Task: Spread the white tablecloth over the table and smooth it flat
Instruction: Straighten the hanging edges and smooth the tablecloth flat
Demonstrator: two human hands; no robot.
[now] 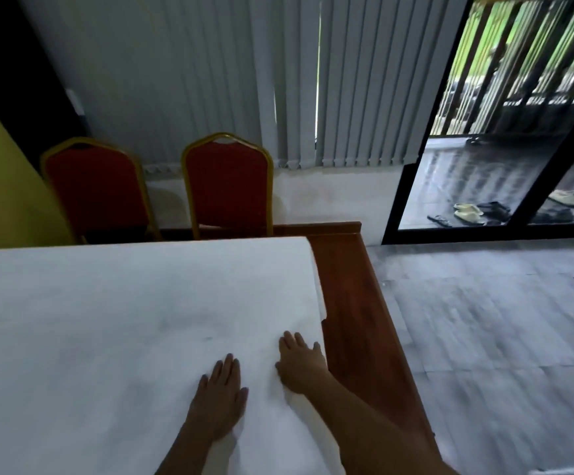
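Note:
The white tablecloth [107, 320] covers most of the brown wooden table [357, 303], leaving a bare strip of wood along the right end. The cloth's right edge is doubled over near the far right corner. My left hand [222, 389] lies flat, palm down, fingers apart, on the cloth near the front. My right hand [301, 363] also presses flat on the cloth, just inside its right edge, a little further forward than the left. Neither hand holds anything.
Two red chairs with gold frames [227, 186] stand against the table's far side. Grey vertical blinds [347, 80] hang behind. A pale tiled floor [484, 320] lies to the right, with an open doorway and several shoes [467, 212] beyond it.

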